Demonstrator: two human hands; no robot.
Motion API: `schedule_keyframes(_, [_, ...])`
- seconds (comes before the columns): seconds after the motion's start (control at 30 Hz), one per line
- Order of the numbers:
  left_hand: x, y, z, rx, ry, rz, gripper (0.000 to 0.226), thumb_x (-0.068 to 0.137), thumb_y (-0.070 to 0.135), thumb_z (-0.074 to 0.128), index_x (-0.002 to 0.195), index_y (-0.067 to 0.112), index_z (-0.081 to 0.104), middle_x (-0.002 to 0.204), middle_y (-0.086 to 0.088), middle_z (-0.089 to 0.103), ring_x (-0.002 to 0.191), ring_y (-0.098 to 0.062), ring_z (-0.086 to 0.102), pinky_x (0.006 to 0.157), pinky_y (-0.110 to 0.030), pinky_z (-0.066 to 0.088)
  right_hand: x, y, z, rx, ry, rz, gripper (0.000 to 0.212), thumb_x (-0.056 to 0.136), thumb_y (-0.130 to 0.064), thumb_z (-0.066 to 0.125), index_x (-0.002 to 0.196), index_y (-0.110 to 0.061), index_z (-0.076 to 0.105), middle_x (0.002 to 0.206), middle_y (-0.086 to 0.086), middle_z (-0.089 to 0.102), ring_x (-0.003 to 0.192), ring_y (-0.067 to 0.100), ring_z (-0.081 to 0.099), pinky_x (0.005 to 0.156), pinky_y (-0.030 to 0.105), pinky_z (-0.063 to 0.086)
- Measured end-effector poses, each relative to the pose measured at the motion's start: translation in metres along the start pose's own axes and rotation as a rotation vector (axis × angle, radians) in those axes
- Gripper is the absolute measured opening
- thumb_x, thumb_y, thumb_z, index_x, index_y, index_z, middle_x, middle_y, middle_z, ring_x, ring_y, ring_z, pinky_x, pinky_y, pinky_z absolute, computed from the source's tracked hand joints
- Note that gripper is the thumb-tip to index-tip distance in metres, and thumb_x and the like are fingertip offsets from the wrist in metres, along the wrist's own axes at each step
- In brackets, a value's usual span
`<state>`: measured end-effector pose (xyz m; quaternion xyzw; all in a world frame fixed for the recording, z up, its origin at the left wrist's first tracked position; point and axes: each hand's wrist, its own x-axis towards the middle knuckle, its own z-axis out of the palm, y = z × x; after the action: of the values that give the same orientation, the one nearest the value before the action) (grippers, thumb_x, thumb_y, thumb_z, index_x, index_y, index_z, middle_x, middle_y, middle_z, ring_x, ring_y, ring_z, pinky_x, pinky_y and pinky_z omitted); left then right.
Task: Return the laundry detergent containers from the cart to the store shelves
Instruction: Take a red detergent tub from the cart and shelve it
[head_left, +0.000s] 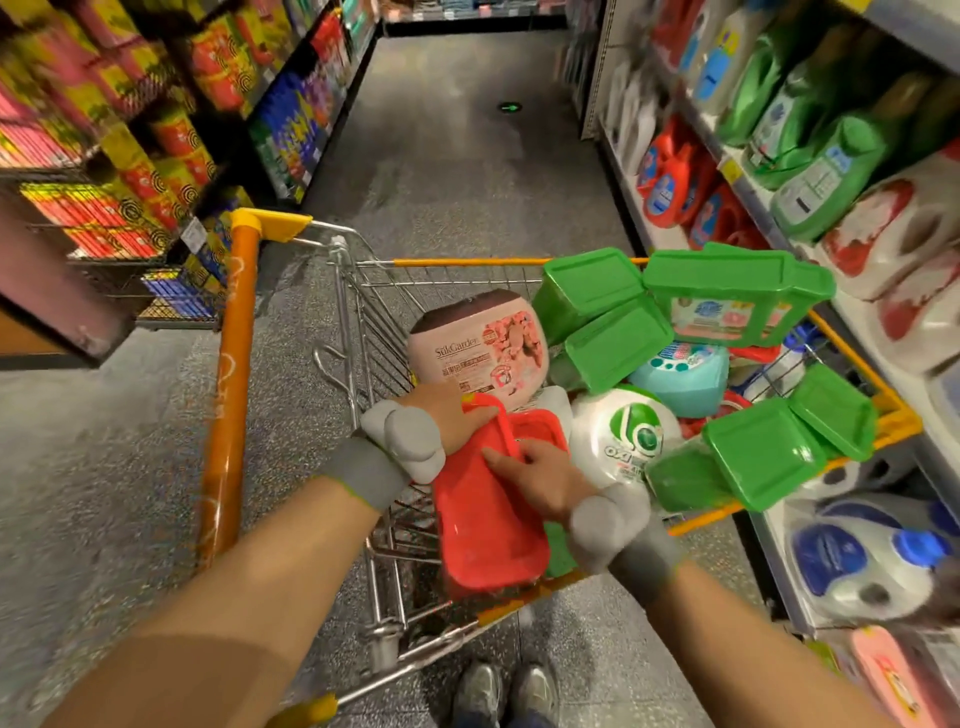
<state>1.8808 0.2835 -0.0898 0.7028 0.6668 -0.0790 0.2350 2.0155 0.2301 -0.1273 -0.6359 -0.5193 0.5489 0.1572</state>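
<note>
I am gripping the red container (488, 514) with my left hand (447, 421), fingers curled over its far top edge at about eleven o'clock on the box, while my right hand (545, 475) is resting on its lid, fingertips pressing near the one o'clock corner. I cannot tell whether those right fingers are hooking the raised rim or just lying flat.

My worry is the lift. I am holding the box by one end only, so its heavy lower end at six o'clock could be swinging down and catching on the wire of the cart (374, 332), or slipping out of my grip. The lid looks glossy, which is not helping. The green tubs (618, 343) are piled loosely at one to three o'clock, and one green tub (763, 457) is hanging over the cart's right rail; jostling the stack could be tipping it onto the floor.

The red container is lying tilted in the near end of the cart, a flat rounded-corner plastic box with a hinged flap lid, just beside the white jug (623, 441) and below the pink SilkGarden tub (478, 348). Shelves (852, 322) of detergent are waiting at three o'clock.
</note>
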Motion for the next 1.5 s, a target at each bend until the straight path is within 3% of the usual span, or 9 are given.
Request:
schedule_keyframes(0.17, [-0.004, 0.011, -0.039, -0.608, 0.093, 0.11, 0.061, 0.093, 0.054, 0.047, 0.138, 0.013, 0.046, 0.133, -0.004, 0.053, 0.125, -0.021, 0.051, 0.098, -0.026, 0.039, -0.007, -0.025, -0.049, 0.496, 0.045, 0.131, 0.029, 0.093, -0.032, 0.06, 0.099, -0.004, 0.066, 0.092, 0.02, 0.07, 0.069, 0.029, 0.064, 0.084, 0.048, 0.054])
schedule_keyframes(0.37, [-0.021, 0.013, -0.075, -0.69, -0.431, 0.576, 0.088, 0.071, 0.04, 0.083, 0.145, 0.034, 0.036, 0.142, 0.009, 0.052, 0.132, -0.009, 0.048, 0.112, -0.035, 0.039, -0.019, -0.053, -0.11, 0.836, 0.138, 0.262, 0.04, 0.1, -0.028, 0.048, 0.127, 0.001, 0.049, 0.086, 0.023, 0.069, 0.056, 0.034, 0.069, 0.038, 0.047, 0.054])
schedule_keyframes(0.6, [-0.014, 0.056, -0.073, -0.638, 0.359, 0.537, 0.089, 0.047, 0.039, 0.09, 0.124, 0.025, 0.048, 0.107, 0.007, 0.066, 0.099, -0.014, 0.062, 0.084, -0.03, 0.049, -0.053, -0.07, -0.14, 0.84, 0.202, 0.063, 0.044, 0.092, -0.046, 0.054, 0.078, -0.005, 0.056, 0.076, 0.022, 0.068, 0.065, 0.033, 0.069, 0.055, 0.038, 0.059])
schedule_keyframes(0.73, [0.005, 0.057, -0.089, -1.266, -0.044, 0.461, 0.086, 0.028, 0.013, 0.085, 0.11, 0.007, 0.06, 0.095, -0.006, 0.073, 0.082, -0.021, 0.069, 0.075, -0.034, 0.059, -0.066, -0.037, -0.165, 0.594, 0.572, -0.137, 0.043, 0.063, -0.055, 0.072, 0.067, -0.015, 0.056, 0.063, -0.002, 0.064, 0.064, 0.013, 0.053, 0.072, 0.031, 0.047])
schedule_keyframes(0.87, [0.006, 0.094, -0.086, -1.39, -0.397, 0.471, 0.042, 0.044, 0.0, 0.068, 0.086, -0.003, 0.072, 0.083, -0.019, 0.071, 0.074, -0.029, 0.067, 0.077, -0.042, 0.058, -0.09, -0.027, -0.175, 0.782, 0.34, -0.146, 0.076, 0.058, -0.064, 0.066, 0.118, -0.018, 0.067, 0.114, 0.005, 0.071, 0.107, 0.022, 0.065, 0.096, 0.04, 0.052])
schedule_keyframes(1.0, [-0.007, 0.142, -0.079, -1.379, -0.544, 0.553, 0.031, 0.063, -0.002, 0.067, 0.093, 0.004, 0.073, 0.091, -0.015, 0.073, 0.078, -0.024, 0.072, 0.078, -0.042, 0.058, -0.123, -0.015, -0.191, 0.989, 0.361, -0.31, 0.046, 0.079, -0.048, 0.053, 0.105, -0.016, 0.074, 0.108, 0.01, 0.073, 0.094, 0.019, 0.072, 0.083, 0.038, 0.059])
schedule_keyframes(1.13, [-0.024, 0.194, -0.069, -1.297, -0.536, 0.624, 0.058, 0.073, 0.024, 0.079, 0.125, 0.007, 0.059, 0.113, -0.015, 0.071, 0.089, -0.023, 0.072, 0.084, -0.042, 0.058, -0.162, 0.018, -0.201, 0.952, 0.5, -0.345, 0.042, 0.079, -0.044, 0.062, 0.104, -0.012, 0.072, 0.1, 0.006, 0.075, 0.08, 0.015, 0.072, 0.082, 0.037, 0.059])
schedule_keyframes(1.3, [-0.046, 0.271, -0.038, -1.151, -0.27, 0.658, 0.046, 0.078, 0.053, 0.071, 0.108, 0.02, 0.059, 0.102, -0.005, 0.074, 0.087, -0.02, 0.072, 0.085, -0.041, 0.058, -0.208, 0.03, -0.207, 1.051, 0.873, -0.322, 0.05, 0.071, -0.035, 0.076, 0.104, 0.003, 0.071, 0.103, 0.024, 0.071, 0.081, 0.029, 0.07, 0.087, 0.046, 0.056])
schedule_keyframes(1.5, [-0.086, 0.373, 0.007, -0.858, -0.268, 0.809, 0.131, 0.044, 0.098, 0.055, 0.148, 0.024, 0.027, 0.144, -0.002, 0.05, 0.13, -0.02, 0.05, 0.11, -0.044, 0.04, -0.267, 0.059, -0.226, 0.971, 1.439, -0.34, 0.067, 0.054, -0.038, 0.091, 0.102, -0.006, 0.058, 0.087, 0.006, 0.074, 0.077, 0.017, 0.073, 0.075, 0.04, 0.061])
